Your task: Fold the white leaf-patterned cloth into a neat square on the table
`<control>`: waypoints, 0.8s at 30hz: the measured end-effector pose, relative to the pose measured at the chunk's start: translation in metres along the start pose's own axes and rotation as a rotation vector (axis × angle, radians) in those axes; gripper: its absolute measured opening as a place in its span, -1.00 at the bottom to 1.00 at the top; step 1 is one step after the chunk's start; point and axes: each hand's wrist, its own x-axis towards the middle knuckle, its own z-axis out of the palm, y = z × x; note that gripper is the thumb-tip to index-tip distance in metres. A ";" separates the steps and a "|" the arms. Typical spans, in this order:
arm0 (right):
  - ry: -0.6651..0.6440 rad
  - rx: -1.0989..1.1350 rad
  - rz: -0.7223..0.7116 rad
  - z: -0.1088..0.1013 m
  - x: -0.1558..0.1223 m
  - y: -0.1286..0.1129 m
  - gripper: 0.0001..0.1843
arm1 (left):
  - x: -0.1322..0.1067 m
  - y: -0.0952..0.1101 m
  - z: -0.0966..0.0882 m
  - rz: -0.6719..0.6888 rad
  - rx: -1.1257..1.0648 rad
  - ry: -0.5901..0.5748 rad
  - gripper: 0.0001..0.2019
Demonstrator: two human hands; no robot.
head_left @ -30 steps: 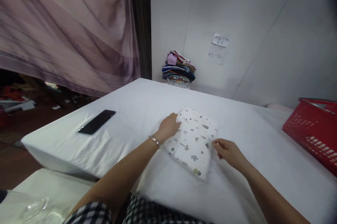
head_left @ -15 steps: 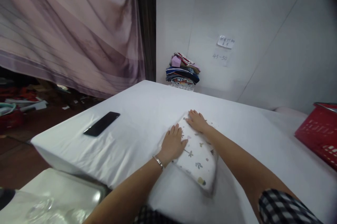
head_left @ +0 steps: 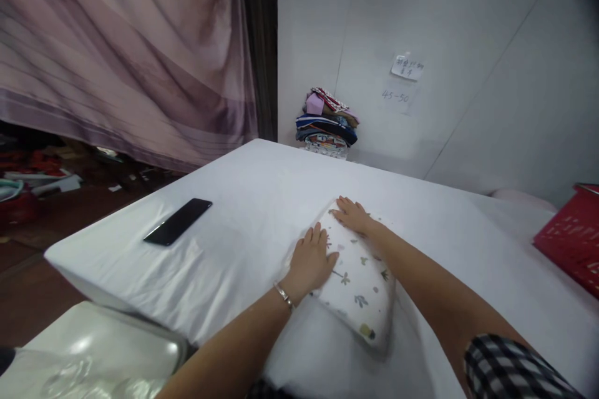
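Note:
A folded white cloth (head_left: 358, 283) printed with small plants and leaves lies on the white-covered table (head_left: 262, 199), its near corner toward me. My left hand (head_left: 312, 260) rests flat on its left edge, fingers stretched out and thumb apart; a silver bracelet circles that wrist. Across the far end of the cloth lies my right hand (head_left: 350, 215), palm down with fingers extended. Neither hand grips anything. The underside of the cloth is hidden.
A black phone (head_left: 178, 221) lies on the table's left part. Folded clothes (head_left: 326, 127) are stacked by the wall at the back. A red plastic basket (head_left: 571, 240) stands at the right. Clear plastic bags (head_left: 88, 349) sit at lower left; a pink curtain (head_left: 178, 62) hangs behind.
Both hands stay flat on the folded cloth in nearly the same places. The view has shifted slightly, so the phone appears a little further left and the basket further right.

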 end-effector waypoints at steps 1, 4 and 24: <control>0.002 0.004 0.002 -0.002 0.000 -0.001 -0.26 | 0.000 0.000 0.000 0.000 0.003 0.000 -0.40; 0.021 -0.009 0.004 -0.001 0.000 -0.004 -0.25 | 0.000 0.000 -0.001 -0.001 0.010 0.003 -0.40; 0.012 -0.057 -0.074 0.005 -0.021 -0.022 -0.19 | -0.001 0.002 -0.002 -0.002 0.120 0.038 -0.42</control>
